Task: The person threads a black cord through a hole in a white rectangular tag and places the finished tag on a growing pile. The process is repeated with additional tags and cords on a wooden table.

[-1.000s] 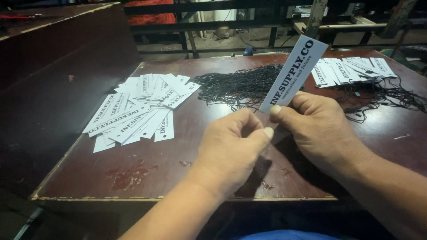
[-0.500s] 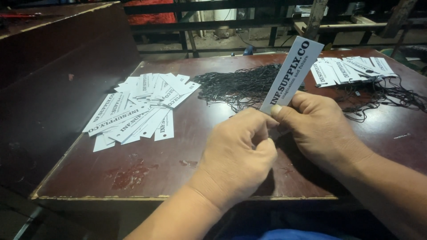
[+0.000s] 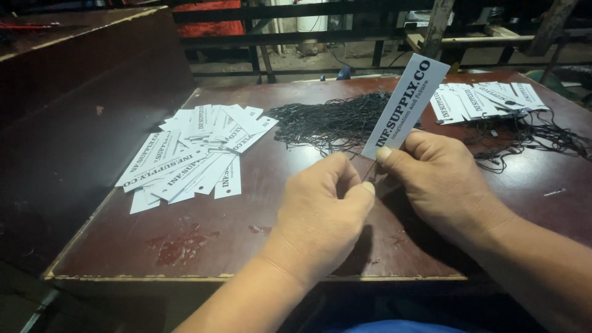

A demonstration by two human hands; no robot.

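Above the near middle of the dark red table (image 3: pixel 259 246), the right hand (image 3: pixel 444 185) pinches the lower end of a long white paper tag (image 3: pixel 404 105) between thumb and fingers, so that the tag stands tilted, its top leaning away and to the right. Just left of it, the left hand (image 3: pixel 320 216) has its thumb and fingertips pressed together at the tag's lower end, where a thin dark string (image 3: pixel 369 169) seems to run; the string is too fine to tell whether those fingers grip it. Behind the tag, a tangled heap of black strings (image 3: pixel 327 120) lies on the table. Left of that heap, a loose pile of white tags (image 3: pixel 191 154) is spread flat. Right of the heap and behind the right hand, a second pile of tags with strings attached (image 3: pixel 484 98) rests near the table's far edge.
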